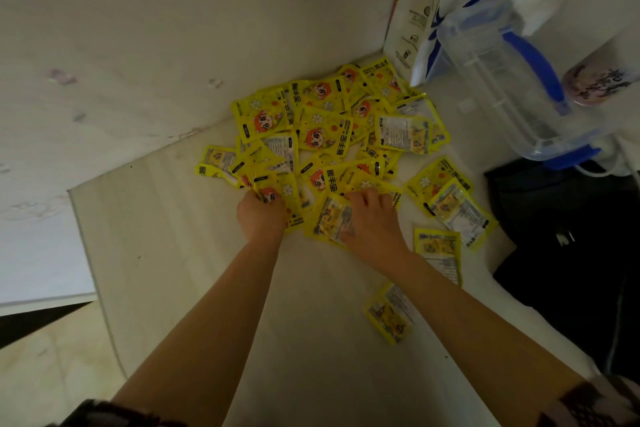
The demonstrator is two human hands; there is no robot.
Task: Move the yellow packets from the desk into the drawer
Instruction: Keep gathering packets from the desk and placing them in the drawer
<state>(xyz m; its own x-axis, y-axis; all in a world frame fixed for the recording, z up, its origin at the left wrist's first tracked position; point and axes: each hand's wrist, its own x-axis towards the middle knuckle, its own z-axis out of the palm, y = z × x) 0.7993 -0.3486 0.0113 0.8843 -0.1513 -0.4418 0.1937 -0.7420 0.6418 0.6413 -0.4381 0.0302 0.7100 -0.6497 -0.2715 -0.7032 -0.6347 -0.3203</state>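
Several yellow packets (322, 128) with a cartoon face lie in a loose pile on the pale desk (180, 246), against the wall corner. My left hand (260, 215) rests on the pile's near left edge, fingers curled onto a packet (277, 192). My right hand (372, 218) presses down on the near middle of the pile, fingers closed over a packet (329, 218). Stray packets lie to the right (457, 208), (440, 253) and one nearer me (389, 314), partly under my right forearm. No drawer is in view.
A clear plastic jug with a blue handle (512, 73) and a white paper bag (433, 10) stand at the back right. A black object (571, 236) fills the right side. The desk's left edge drops to the floor (45, 367).
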